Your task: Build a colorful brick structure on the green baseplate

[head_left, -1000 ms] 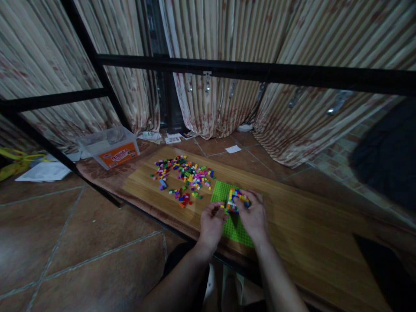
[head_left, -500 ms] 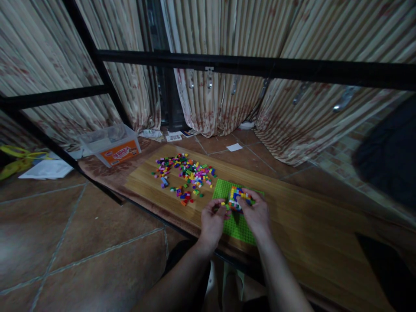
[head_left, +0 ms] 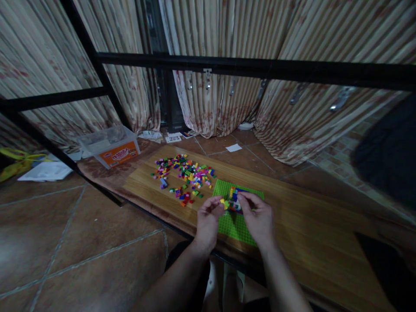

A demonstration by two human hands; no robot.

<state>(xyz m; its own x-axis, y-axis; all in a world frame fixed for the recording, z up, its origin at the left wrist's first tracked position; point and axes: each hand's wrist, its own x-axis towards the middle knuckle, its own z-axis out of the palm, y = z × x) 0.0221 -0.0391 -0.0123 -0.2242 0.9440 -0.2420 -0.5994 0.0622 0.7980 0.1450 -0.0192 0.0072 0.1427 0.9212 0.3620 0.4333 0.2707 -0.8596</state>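
Note:
A green studded baseplate (head_left: 236, 226) lies on a wooden board (head_left: 292, 225). A small multicoloured brick build (head_left: 232, 196) stands on the plate's far half. My left hand (head_left: 206, 220) is closed in a pinch on a small yellow brick (head_left: 222, 201) right beside the build. My right hand (head_left: 258, 217) rests over the build's right side with its fingers curled against the bricks. A loose pile of small coloured bricks (head_left: 185, 173) is spread over the board to the left of the plate.
A clear plastic box with an orange label (head_left: 110, 146) stands at the board's far left. A black metal frame (head_left: 227, 67) crosses overhead. Striped curtains (head_left: 227, 99) hang behind. Papers (head_left: 45, 171) lie on the tiled floor at left.
Both hands have drawn slightly toward me over the plate. My left hand now pinches a yellow brick at the build's left edge; more of the build shows beyond my right hand.

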